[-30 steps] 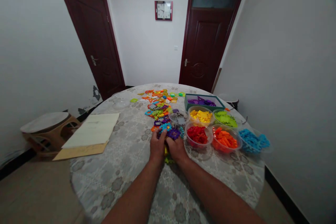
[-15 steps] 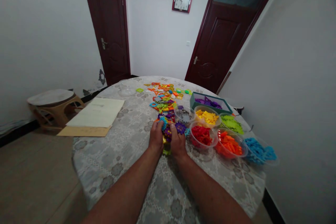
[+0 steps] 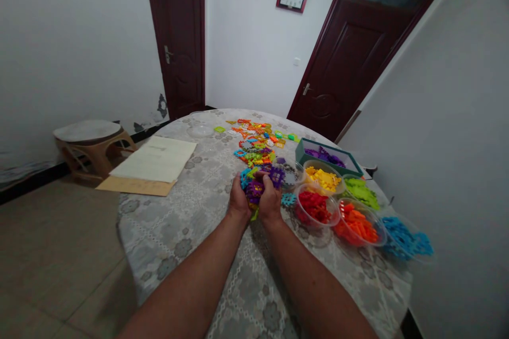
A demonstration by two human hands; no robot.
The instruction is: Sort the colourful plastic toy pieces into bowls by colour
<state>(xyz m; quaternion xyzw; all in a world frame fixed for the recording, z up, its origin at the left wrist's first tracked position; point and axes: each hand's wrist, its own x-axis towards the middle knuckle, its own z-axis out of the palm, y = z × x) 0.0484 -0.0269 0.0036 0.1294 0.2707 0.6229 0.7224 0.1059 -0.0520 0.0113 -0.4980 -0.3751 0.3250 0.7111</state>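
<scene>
Between my two hands is a cluster of interlocking plastic pieces [image 3: 254,189], in purple, blue, green and yellow. My left hand [image 3: 239,198] grips its left side, by the blue piece. My right hand [image 3: 270,198] is closed on the right side, with a purple piece [image 3: 277,175] showing past the fingertips. Parts of the cluster are hidden behind my fingers and palms. A loose teal piece [image 3: 288,199] lies on the table just right of my right hand. Beyond the hands, a multicoloured heap of pieces [image 3: 256,154] spreads over the tablecloth.
Sorted by colour, pieces fill clear bowls on the right: yellow [image 3: 323,179], red [image 3: 316,207], orange [image 3: 358,224], green [image 3: 361,193] and blue [image 3: 406,238]. Behind them stands a teal box [image 3: 302,154] with purple pieces. Paper sheets [image 3: 155,159] lie at left, near a stool [image 3: 89,135].
The camera view has turned, so the scene shifts and tilts. My hands have stayed on the cluster, raising and turning it; the purple piece at right now faces differently.
</scene>
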